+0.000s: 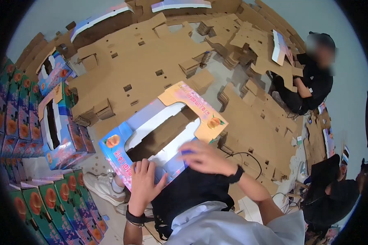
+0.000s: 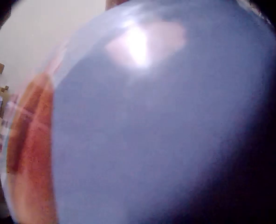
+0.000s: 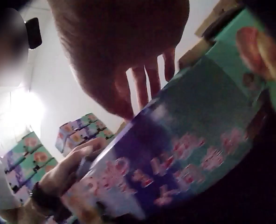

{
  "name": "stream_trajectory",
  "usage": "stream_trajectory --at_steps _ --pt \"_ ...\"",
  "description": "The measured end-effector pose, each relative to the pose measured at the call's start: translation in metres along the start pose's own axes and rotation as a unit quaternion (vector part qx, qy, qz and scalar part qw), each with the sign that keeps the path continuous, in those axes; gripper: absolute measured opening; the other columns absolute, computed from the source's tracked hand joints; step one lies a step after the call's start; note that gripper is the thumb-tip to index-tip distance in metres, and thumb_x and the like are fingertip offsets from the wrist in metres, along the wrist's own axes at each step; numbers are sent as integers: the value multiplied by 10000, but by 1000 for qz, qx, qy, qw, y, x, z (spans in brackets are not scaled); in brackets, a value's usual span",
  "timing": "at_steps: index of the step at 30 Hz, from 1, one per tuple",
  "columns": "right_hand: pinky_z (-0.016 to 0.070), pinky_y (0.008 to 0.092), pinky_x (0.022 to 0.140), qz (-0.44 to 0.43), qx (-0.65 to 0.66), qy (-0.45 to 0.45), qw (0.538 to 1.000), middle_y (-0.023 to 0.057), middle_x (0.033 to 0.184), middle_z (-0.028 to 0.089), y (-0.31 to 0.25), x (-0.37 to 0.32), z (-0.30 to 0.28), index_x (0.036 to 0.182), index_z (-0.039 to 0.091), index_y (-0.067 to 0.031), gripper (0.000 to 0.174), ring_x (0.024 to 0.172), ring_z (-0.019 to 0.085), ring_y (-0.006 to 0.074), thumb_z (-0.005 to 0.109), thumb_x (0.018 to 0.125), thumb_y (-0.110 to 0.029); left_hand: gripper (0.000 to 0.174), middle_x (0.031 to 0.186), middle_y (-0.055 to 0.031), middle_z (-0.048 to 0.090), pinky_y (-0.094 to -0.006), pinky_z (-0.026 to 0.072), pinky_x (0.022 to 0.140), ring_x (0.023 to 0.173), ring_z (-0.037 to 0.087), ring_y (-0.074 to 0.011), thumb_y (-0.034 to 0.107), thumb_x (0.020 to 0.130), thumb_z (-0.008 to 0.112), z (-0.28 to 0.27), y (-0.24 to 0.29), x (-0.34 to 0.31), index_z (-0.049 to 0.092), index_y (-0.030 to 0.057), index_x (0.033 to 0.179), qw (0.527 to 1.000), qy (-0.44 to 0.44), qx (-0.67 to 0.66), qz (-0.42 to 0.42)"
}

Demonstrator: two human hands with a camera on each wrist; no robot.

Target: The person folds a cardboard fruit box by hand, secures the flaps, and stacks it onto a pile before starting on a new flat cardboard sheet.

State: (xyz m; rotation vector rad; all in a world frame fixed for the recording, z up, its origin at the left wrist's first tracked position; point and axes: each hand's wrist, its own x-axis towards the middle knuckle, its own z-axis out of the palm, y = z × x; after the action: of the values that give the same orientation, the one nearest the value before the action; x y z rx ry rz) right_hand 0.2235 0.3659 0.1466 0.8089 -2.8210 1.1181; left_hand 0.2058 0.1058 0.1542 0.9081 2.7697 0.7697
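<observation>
A peach-printed carton (image 1: 210,132) with a long cutout in its top sits tilted across the person's lap. My left hand (image 1: 145,181) rests on its near end, fingers on the top panel and thumb spread apart. The right hand (image 1: 206,157), slightly blurred, is over the carton's right long edge with its fingers extended. In the right wrist view, that hand's straight fingers reach down at the edge above the purple and green side panel (image 3: 175,135), and the left hand (image 3: 70,165) shows at the far end. A lilac surface (image 2: 152,121) fills most of the left wrist view.
Stacked peach cartons (image 1: 65,196) stand at the left, with an assembled carton (image 1: 55,122) close by. Flat brown cardboard sheets (image 1: 151,53) spread ahead. One person in black (image 1: 315,77) sits at the right; another (image 1: 331,196) is lower right. A black cable (image 1: 253,157) lies near the right arm.
</observation>
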Motion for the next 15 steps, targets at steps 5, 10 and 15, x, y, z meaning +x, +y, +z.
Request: stream_trajectory --at_steps 5,10,15 --pt "356 412 1030 -1 -151 -30 988 75 1224 550 30 1 -50 1181 577 -102 377 1198 479 262 644 816 -169 558 1002 -150 446 -465 335 945 999 451 -328 353 706 769 1 15 -8 521 34 1091 999 40 17 -12" --pt "340 398 1042 -131 -309 -258 906 88 1226 509 37 6 -75 1149 513 -87 537 1162 476 252 702 735 -373 527 1024 -133 453 -478 318 993 1052 450 -323 275 659 807 -1 16 -6 571 115 1103 999 -20 -46 16" --pt "367 361 983 -182 -381 -307 853 58 1070 522 43 -5 -63 965 573 -97 397 1067 491 210 663 745 -415 437 1029 -129 459 -513 321 1036 1085 456 -332 215 634 813 3 12 8 617 144 1018 992 -14 -16 123"
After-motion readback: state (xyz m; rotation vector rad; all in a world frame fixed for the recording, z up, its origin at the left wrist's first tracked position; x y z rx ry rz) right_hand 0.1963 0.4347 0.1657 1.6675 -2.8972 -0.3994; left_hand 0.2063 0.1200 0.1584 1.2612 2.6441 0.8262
